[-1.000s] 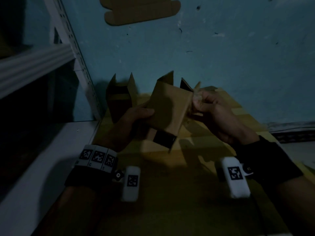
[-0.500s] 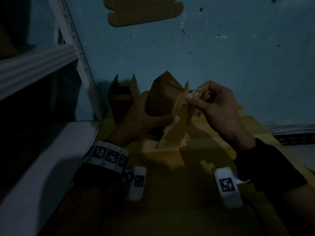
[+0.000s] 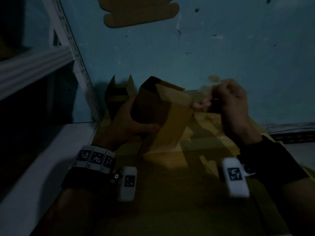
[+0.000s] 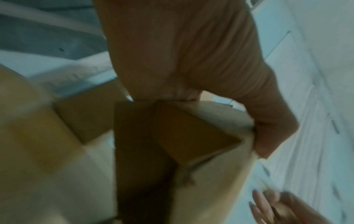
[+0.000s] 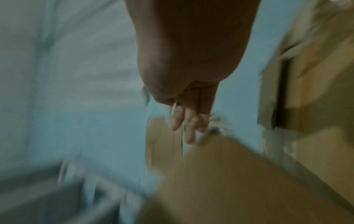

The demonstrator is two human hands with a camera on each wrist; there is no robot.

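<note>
In the dim head view my left hand [image 3: 129, 126] grips a small brown cardboard box [image 3: 158, 108], with the thumb across its near side; one flap hangs down. The left wrist view shows the same box [image 4: 172, 136] under my palm, its folded corner toward the camera. My right hand [image 3: 228, 101] is just right of the box and a little apart from it, fingers curled. It pinches what looks like a thin strip of clear tape [image 5: 173, 109]; the strip is blurred. The right wrist view shows my fingers [image 5: 187, 124] above the box's edge [image 5: 220, 174].
A second box with raised flaps [image 3: 119, 96] stands against the blue wall behind. Flat cardboard sheets [image 3: 187, 184] cover the surface below my hands. A white metal shelf rack [image 3: 71, 53] runs along the left. A cardboard cut-out [image 3: 141, 12] hangs high on the wall.
My left hand has turned the box and now grips it from the side. My right hand has drawn away from the box's edge to the right, still pinching.
</note>
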